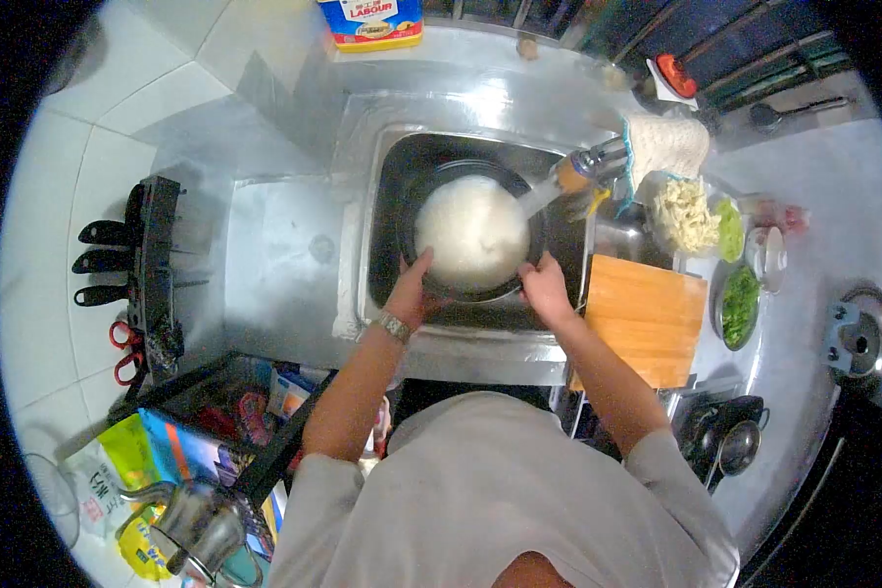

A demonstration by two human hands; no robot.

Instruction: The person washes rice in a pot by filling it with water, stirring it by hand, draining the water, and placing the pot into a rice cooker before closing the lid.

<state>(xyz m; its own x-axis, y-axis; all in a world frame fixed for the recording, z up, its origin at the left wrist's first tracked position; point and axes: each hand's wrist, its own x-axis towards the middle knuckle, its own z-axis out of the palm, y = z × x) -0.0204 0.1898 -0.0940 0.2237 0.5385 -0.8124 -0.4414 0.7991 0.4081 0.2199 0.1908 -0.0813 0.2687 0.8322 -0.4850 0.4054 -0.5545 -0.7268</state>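
A round dark pot (470, 294) sits in the steel sink (390, 171), filled with cloudy white liquid (468, 233). My left hand (411, 290), with a metal watch at the wrist, grips the near left side of its rim. On the near right side, my right hand (547, 288) has its fingers closed on the rim. A faucet (580, 172) with an amber-coloured nozzle reaches in from the right, and a stream runs from it into the pot. What lies beneath the cloudy surface is hidden.
Right of the sink lies a wooden cutting board (645, 318). Beyond it stand a bowl of pale shredded food (686, 214) and a dish of chopped greens (740, 306). A knife rack (154, 260) hangs at left. A metal kettle (202, 524) stands lower left.
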